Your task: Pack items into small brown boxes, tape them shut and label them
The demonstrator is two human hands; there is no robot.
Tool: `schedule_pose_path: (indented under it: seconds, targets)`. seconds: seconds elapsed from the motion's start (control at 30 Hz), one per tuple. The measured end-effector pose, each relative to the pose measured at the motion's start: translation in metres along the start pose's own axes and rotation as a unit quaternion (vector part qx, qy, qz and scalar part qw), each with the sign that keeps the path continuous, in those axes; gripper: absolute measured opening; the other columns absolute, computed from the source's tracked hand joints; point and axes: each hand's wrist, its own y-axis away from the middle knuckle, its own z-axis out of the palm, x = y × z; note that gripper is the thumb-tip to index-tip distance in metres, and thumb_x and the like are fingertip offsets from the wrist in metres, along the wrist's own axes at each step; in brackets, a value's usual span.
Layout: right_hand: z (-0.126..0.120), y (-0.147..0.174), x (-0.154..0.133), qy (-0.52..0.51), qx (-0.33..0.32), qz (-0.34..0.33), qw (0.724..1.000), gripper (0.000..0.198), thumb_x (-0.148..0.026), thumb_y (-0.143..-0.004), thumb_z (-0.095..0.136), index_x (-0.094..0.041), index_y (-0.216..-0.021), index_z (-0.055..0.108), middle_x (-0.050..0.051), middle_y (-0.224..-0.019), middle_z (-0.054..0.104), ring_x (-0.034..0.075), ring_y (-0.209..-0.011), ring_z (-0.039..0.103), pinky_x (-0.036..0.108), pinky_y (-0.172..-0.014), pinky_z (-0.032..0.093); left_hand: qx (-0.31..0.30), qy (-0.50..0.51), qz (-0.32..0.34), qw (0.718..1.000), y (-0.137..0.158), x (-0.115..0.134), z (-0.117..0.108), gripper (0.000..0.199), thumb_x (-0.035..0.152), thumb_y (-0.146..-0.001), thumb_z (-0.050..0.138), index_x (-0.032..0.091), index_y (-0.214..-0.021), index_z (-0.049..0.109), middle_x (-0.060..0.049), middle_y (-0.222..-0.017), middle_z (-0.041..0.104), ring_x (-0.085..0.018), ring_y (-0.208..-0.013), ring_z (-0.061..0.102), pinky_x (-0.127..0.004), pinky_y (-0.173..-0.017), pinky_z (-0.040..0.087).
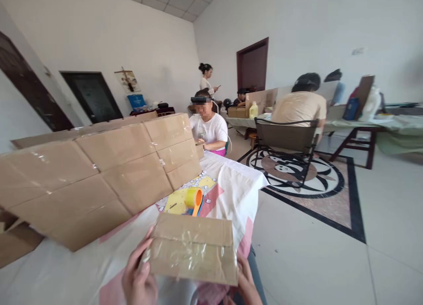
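A small brown cardboard box (193, 250) is held up over the near edge of the table, with shiny clear tape across its face. My left hand (140, 269) grips its left end, fingers behind and thumb in front. At the right end, my right hand (246, 278) holds the box's lower corner, partly hidden by it. Just beyond the box, a tape dispenser (197, 202) with an orange core and a yellow roll lies on the cloth.
A wall of stacked, taped cardboard boxes (132, 177) stands on the left of the cloth-covered table (231, 181). Across it sits a person in a white shirt (211, 128). Another person sits in a dark chair (286, 137) to the right. An open carton (20, 243) is at lower left.
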Motion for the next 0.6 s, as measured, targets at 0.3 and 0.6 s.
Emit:
schedule_pose_path:
  seconds: [0.3, 0.6]
  targets:
    - [-0.055, -0.001, 0.030, 0.072, 0.138, -0.134, 0.979, 0.067, -0.047, -0.099, 0.054, -0.036, -0.164, 0.042, 0.016, -0.163, 0.027, 0.019, -0.084, 0.060, 0.043, -0.080, 0.058, -0.337, -0.071, 0.084, 0.935, -0.041, -0.021, 0.156, 0.058, 0.071, -0.096, 0.047, 0.029, -0.126, 0.073, -0.010, -0.142, 0.069, -0.034, -0.148, 0.050, -0.056, -0.127, 0.038]
    - [-0.066, -0.042, 0.007, 0.087, 0.162, -0.210, 0.960, 0.048, -0.039, -0.097, 0.058, -0.031, -0.145, 0.062, 0.015, -0.176, 0.014, 0.015, -0.082, 0.068, 0.038, -0.077, 0.060, -0.229, -0.171, 0.127, 0.950, -0.054, -0.045, 0.165, 0.060, 0.074, -0.093, 0.049, 0.024, -0.112, 0.076, -0.013, -0.127, 0.075, -0.034, -0.125, 0.066, -0.054, -0.110, 0.052]
